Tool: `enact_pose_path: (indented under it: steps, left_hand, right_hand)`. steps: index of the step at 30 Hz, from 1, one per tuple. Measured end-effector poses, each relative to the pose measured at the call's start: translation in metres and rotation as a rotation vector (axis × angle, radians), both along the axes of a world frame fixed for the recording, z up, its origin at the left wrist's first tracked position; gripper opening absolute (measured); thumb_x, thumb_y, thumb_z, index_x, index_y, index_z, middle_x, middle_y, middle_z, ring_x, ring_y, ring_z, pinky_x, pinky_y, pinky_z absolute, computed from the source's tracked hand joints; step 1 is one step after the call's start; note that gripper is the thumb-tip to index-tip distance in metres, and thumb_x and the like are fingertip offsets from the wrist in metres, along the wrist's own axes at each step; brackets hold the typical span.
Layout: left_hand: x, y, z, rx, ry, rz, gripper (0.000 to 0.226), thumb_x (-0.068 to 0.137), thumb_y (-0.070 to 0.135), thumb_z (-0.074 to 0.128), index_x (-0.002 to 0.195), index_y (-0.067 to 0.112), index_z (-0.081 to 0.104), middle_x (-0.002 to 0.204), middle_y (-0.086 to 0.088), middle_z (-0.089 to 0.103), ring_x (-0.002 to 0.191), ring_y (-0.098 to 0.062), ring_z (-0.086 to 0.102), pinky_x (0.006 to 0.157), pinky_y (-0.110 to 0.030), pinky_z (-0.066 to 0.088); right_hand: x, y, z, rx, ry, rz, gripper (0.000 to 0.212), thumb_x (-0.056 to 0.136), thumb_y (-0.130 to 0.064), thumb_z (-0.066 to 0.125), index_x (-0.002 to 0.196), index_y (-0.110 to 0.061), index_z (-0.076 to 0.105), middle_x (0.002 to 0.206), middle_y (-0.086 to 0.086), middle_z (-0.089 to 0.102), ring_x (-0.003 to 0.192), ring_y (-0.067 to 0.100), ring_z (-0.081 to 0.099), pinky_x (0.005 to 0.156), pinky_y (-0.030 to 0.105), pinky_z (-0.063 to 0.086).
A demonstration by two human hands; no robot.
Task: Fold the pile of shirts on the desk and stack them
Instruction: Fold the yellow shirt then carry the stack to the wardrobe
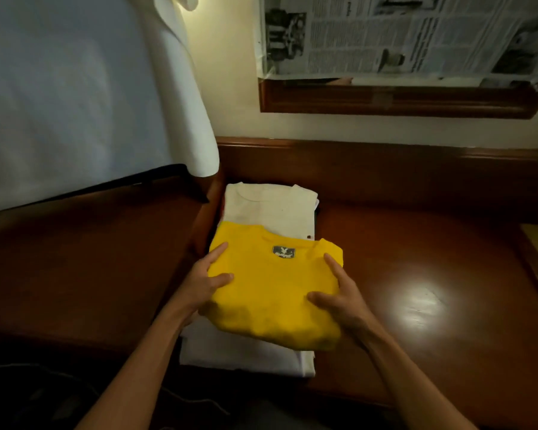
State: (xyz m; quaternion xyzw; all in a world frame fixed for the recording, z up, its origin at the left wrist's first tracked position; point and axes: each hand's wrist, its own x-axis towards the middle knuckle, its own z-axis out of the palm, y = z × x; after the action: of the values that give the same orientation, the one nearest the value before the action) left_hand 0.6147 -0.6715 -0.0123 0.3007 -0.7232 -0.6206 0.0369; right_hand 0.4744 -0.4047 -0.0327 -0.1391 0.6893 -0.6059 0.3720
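Yellow shirt (277, 293), folded, sits mid-desk (416, 274), held at 9 by left hand (204, 282) and at 3 by right hand (342, 301), thumbs on top, fingers underneath. Stack (271, 206) lies at 12. Probably best: keep it level, land it square, collars aligned.

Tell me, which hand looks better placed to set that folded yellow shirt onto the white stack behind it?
Neither alone, probably. The left hand and right hand grip opposite sides of the yellow shirt. The white stack lies straight ahead, slightly to the left, so the left hand is marginally nearer.
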Motion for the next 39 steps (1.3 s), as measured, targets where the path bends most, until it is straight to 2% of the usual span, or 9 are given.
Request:
enact_pose_path:
  steps: [9,12,16,20,23,27,31,34,39]
  left_hand:
    - [0.055,-0.005,-0.096,-0.225,-0.308,0.073,0.075,0.095,0.015,0.06,0.155,0.019,0.014,0.153,-0.012,0.03,0.136,-0.034,0.036,0.106,-0.044,0.038]
    - [0.043,-0.002,-0.099,-0.155,-0.362,0.132,0.087,0.09,0.024,0.068,0.155,0.015,0.01,0.152,-0.016,0.032,0.134,-0.036,0.038,0.106,-0.047,0.038]
    - [0.042,-0.008,-0.104,-0.124,-0.4,0.14,0.092,0.087,0.024,0.072,0.153,0.007,0.011,0.153,-0.017,0.03,0.138,-0.035,0.035,0.109,-0.043,0.033]
    - [0.054,0.0,-0.118,-0.07,-0.426,0.104,0.094,0.089,0.025,0.069,0.154,0.01,0.003,0.159,-0.017,0.019,0.144,-0.034,0.025,0.115,-0.043,0.026]
    - [0.049,0.002,-0.111,-0.039,-0.429,0.171,0.095,0.084,0.02,0.075,0.153,0.006,0.012,0.155,-0.019,0.026,0.141,-0.035,0.03,0.113,-0.041,0.029]
    - [0.048,-0.007,-0.111,0.152,-0.414,0.312,0.083,0.082,0.035,0.076,0.146,0.003,0.034,0.145,-0.019,0.043,0.13,-0.036,0.043,0.101,-0.039,0.039]
    - [0.066,-0.018,-0.122,0.306,-0.357,0.288,0.103,0.048,0.059,0.08,0.133,0.008,0.053,0.126,-0.016,0.061,0.11,-0.034,0.059,0.093,-0.044,0.049]
    - [0.074,-0.018,-0.119,0.453,-0.367,0.244,0.102,0.055,0.05,0.09,0.139,0.01,0.048,0.128,-0.016,0.06,0.108,-0.035,0.06,0.094,-0.048,0.049]
    - [0.082,-0.01,-0.112,0.448,-0.306,0.161,0.124,0.025,0.058,0.083,0.135,0.012,0.049,0.11,-0.008,0.063,0.096,-0.028,0.061,0.081,-0.04,0.049]
  right_hand:
    - [0.054,-0.015,-0.072,0.5,0.001,-0.098,0.082,0.09,-0.029,0.069,0.152,-0.009,0.019,0.15,0.012,0.038,0.134,0.032,0.042,0.104,0.043,0.04]
    - [0.046,-0.03,-0.074,0.504,-0.062,-0.141,0.112,0.059,-0.071,0.076,0.143,-0.009,0.034,0.139,0.011,0.05,0.123,0.03,0.052,0.098,0.044,0.048]
    - [0.046,-0.053,-0.08,0.557,-0.082,-0.138,0.077,0.082,-0.045,0.073,0.136,-0.006,0.035,0.138,0.015,0.048,0.122,0.031,0.051,0.097,0.042,0.046]
    - [0.057,-0.058,-0.096,0.684,0.042,-0.116,0.085,0.088,-0.05,0.063,0.148,-0.007,0.021,0.148,0.02,0.032,0.133,0.04,0.038,0.108,0.051,0.036]
    - [0.055,-0.061,-0.101,0.618,-0.017,-0.194,0.088,0.08,-0.051,0.071,0.143,-0.006,0.03,0.143,0.02,0.04,0.127,0.037,0.046,0.103,0.049,0.043]
    - [0.051,-0.06,-0.102,0.509,-0.188,-0.293,0.124,0.03,-0.08,0.076,0.127,-0.008,0.048,0.123,0.012,0.059,0.105,0.03,0.059,0.085,0.043,0.051]
    - [0.063,-0.054,-0.099,0.456,-0.208,-0.262,0.125,0.026,-0.081,0.077,0.126,-0.011,0.052,0.12,0.01,0.062,0.103,0.028,0.061,0.088,0.044,0.051]
    - [0.071,-0.042,-0.096,0.357,-0.206,-0.231,0.134,0.011,-0.087,0.073,0.124,-0.018,0.052,0.11,0.001,0.064,0.097,0.021,0.062,0.08,0.036,0.052]
    - [0.085,-0.02,-0.084,0.237,-0.283,-0.252,0.143,0.02,-0.074,0.084,0.141,-0.028,0.024,0.129,0.002,0.049,0.105,0.02,0.056,0.077,0.034,0.051]
